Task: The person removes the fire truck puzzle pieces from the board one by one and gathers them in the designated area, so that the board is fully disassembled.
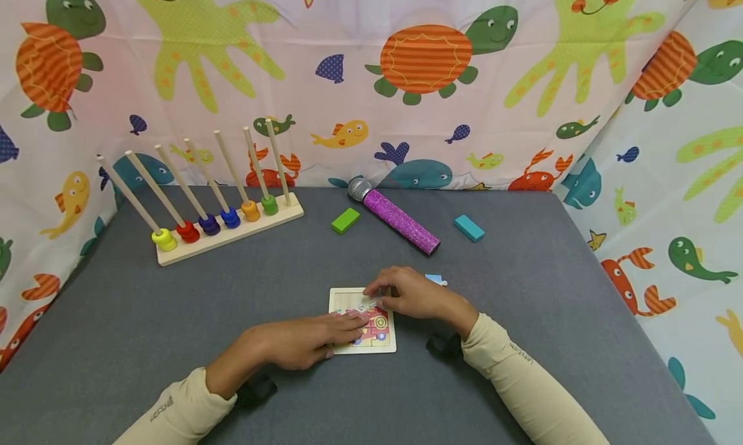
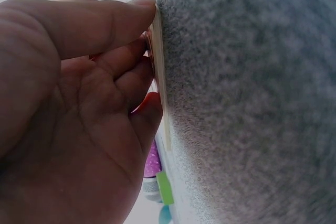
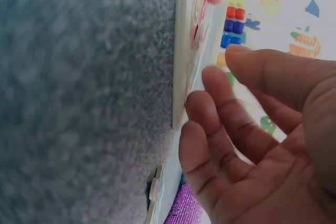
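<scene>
A wooden jigsaw puzzle (image 1: pixel 380 332) with a red vehicle picture lies flat on the table in the head view. My left hand (image 1: pixel 298 338) rests over its left part, fingers stretched across the picture. In the left wrist view the thumb (image 2: pixel 121 22) lies at the frame's edge. Over the puzzle's upper right corner is my right hand (image 1: pixel 415 293), its fingers loosely bent. The right wrist view shows a gap between thumb and fingers, with the fingertips (image 3: pixel 197 106) right at the frame's edge. A light blue puzzle piece (image 1: pixel 434 279) lies just beyond the right hand, partly hidden by it.
A wooden bead rack (image 1: pixel 232 231) with upright pegs and coloured beads stands back left. Behind the puzzle lie a green block (image 1: pixel 346 220), a purple glitter microphone (image 1: pixel 400 221) and a blue block (image 1: pixel 469 228). A patterned curtain (image 1: pixel 348 77) borders the grey table.
</scene>
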A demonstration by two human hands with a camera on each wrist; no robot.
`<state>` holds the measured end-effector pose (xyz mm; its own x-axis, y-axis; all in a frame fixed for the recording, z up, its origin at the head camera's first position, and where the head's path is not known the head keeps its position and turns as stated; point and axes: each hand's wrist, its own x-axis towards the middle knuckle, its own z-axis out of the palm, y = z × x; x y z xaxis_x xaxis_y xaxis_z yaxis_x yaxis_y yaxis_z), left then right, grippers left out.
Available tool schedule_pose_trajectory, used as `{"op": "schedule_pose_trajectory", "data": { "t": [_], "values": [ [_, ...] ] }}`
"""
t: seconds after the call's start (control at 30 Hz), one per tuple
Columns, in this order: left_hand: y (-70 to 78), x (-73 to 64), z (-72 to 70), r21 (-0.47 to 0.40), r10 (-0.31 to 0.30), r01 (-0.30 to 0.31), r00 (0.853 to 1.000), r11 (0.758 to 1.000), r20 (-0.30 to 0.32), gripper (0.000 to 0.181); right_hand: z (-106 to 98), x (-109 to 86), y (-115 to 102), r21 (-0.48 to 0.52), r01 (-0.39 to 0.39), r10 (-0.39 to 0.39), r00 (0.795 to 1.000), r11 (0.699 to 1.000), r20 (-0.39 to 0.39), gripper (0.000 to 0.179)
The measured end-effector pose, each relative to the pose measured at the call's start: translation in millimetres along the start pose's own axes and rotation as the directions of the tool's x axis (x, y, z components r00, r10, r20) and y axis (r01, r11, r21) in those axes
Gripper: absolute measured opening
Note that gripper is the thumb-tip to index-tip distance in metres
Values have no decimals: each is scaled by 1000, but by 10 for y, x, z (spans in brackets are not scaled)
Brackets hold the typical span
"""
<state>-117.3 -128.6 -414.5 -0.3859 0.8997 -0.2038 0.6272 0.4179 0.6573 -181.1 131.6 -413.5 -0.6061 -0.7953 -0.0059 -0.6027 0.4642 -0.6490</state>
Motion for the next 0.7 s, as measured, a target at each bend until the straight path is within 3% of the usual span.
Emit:
{"op": "schedule_pose_trajectory", "data": {
  "t": [0.37, 0.7],
  "values": [
    [4, 9, -2, -1, -24, 24, 1000, 1000, 14, 58, 24, 8, -1, -72, -51, 52, 999, 996, 15, 27],
    [-11, -4, -8, 12, 2, -2, 1000, 1000, 4, 57, 7, 36, -31, -111, -90, 99, 992, 990, 80, 28]
  ]
}}
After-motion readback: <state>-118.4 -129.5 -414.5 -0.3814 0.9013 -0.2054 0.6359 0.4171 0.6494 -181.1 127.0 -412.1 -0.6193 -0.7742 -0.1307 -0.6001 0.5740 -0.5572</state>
